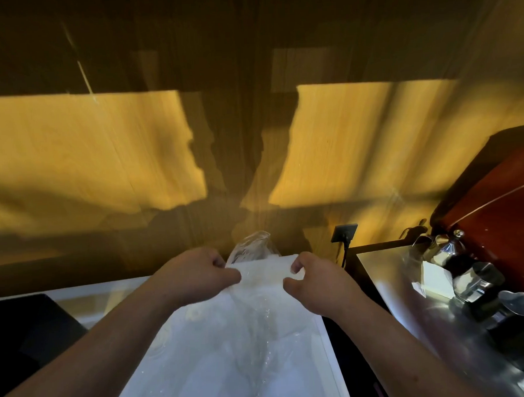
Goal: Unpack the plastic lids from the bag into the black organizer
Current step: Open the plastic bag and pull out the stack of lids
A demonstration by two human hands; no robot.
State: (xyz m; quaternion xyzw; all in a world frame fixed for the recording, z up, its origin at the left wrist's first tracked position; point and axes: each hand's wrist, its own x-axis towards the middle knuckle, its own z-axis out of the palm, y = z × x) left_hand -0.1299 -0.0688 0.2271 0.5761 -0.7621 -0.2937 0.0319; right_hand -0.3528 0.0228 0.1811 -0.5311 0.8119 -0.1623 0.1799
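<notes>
Bag (259, 277) clear, crinkled, top bunched.

Bare forearms, no sleeves, unadorned

Sunlit wooden wall (84, 140), black wall socket (344, 233), metal pots (458, 261) on steel counter (389, 282).

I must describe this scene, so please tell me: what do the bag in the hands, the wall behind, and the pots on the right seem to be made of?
The bag looks like thin clear plastic film: it is see-through, crinkled and glinting. The wall appears to be wood or wood-look panelling, with vertical grain and a slight sheen. The pots seem polished metal, given their mirror-like highlights; blur leaves this uncertain.
</notes>
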